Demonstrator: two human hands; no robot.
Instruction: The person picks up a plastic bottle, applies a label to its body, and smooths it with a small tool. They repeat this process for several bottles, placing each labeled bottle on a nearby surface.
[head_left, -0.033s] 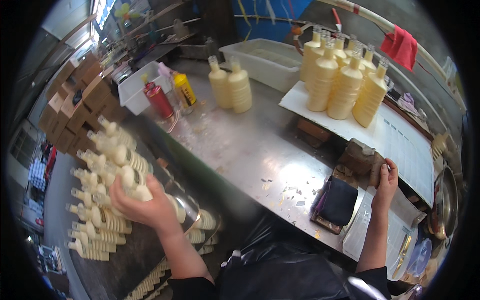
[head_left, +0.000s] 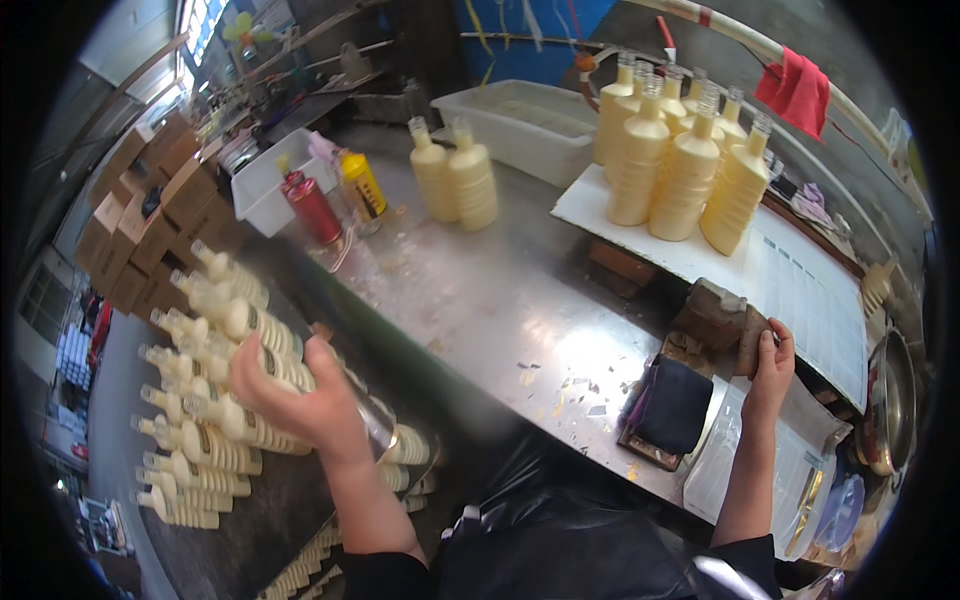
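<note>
At the left, my left hand (head_left: 305, 400) reaches over rows of cream-coloured bottles (head_left: 205, 435) with ribbed bodies and clear necks. Its thumb and fingers are apart, one on each side of a labelled bottle (head_left: 284, 368); contact is hard to make out. My right hand (head_left: 770, 360) has its fingers curled on the end of a worn brown block (head_left: 715, 315) at the bench's right side. Just in front of that block sits a dark folded cloth pad (head_left: 673, 405) on a small base.
Several cream bottles (head_left: 685, 175) stand on a white board (head_left: 800, 290). Two more bottles (head_left: 472, 180) stand on the metal bench (head_left: 450, 290) near a white tub (head_left: 520, 130). Red (head_left: 312, 208) and yellow (head_left: 362, 185) containers stand far left, before cardboard boxes (head_left: 155, 215).
My left hand has shifted slightly right and down, and more of the bottle between its fingers shows. The view has moved a little. My right hand stays on the block.
</note>
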